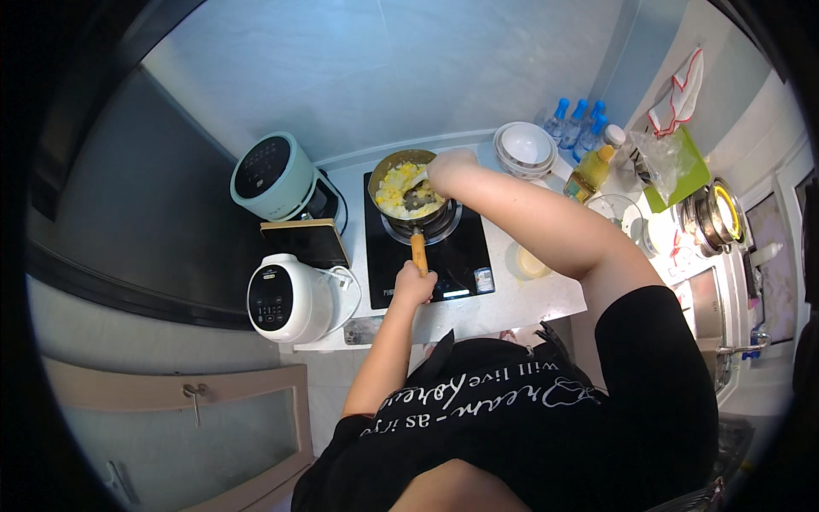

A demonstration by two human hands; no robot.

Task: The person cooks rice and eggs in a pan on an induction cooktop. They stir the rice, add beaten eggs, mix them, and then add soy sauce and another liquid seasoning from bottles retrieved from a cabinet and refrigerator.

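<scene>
On the black glass cooktop [448, 262] stands a gold-coloured pan [384, 203], tilted slightly in view, with a light wooden handle [418, 251]. Yellow and white food, like rice with scrambled egg [395, 187], lies in it, and part of the dark pan bottom shows. My left hand [414, 283] is wrapped around the end of the handle. Over the pan's right rim, my right hand [451, 171] grips a cooking utensil [419, 182] whose pale part dips into the food. My fingers hide most of that utensil, so its exact kind cannot be told.
Left of the cooktop are a mint-green appliance [265, 176], a propped tablet-like panel [304, 243] and a white cooker [291, 301] with its cord. Stacked white bowls [526, 146], blue-capped bottles [571, 128], an oil bottle [588, 174] and a sink [707, 301] are to the right.
</scene>
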